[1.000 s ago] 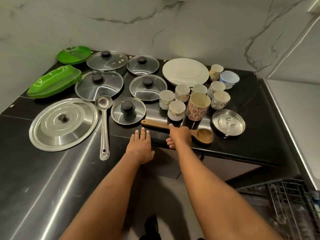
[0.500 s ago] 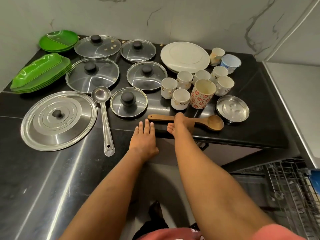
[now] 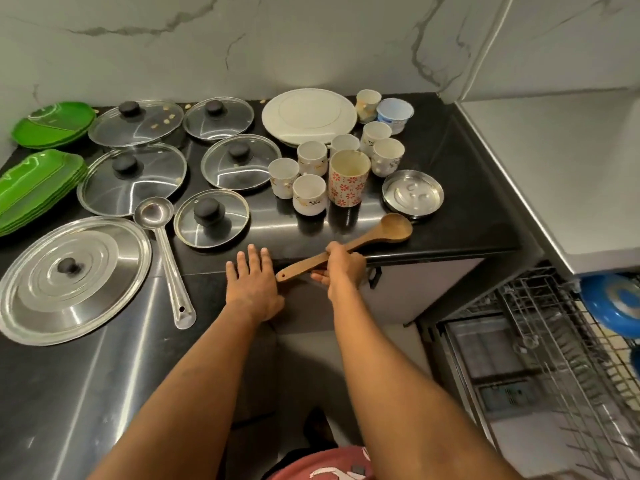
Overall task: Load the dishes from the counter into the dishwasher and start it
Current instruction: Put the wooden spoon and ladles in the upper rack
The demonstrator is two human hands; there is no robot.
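My right hand (image 3: 341,266) grips the handle of a wooden spoon (image 3: 384,232), lifted and tilted at the counter's front edge, its bowl pointing right. My left hand (image 3: 252,284) rests flat on the black counter (image 3: 460,209), fingers straight. Behind them stand several white cups (image 3: 310,194), a flowered mug (image 3: 348,178), a white plate (image 3: 308,116), a small steel lid (image 3: 412,192), several glass lids (image 3: 211,216), a steel ladle (image 3: 162,244) and a big steel lid (image 3: 69,275). The open dishwasher rack (image 3: 554,341) is at the lower right.
Green plates (image 3: 53,123) and green trays (image 3: 31,185) are stacked at the far left. A blue bowl (image 3: 613,303) sits in the rack at the right edge. A pale blue cup (image 3: 394,114) stands by the marble wall. A steel counter runs along the right.
My right hand has closed round the wooden spoon's handle and lifted it, swinging it from lying flat to tilted. My left hand stays flat on the counter.
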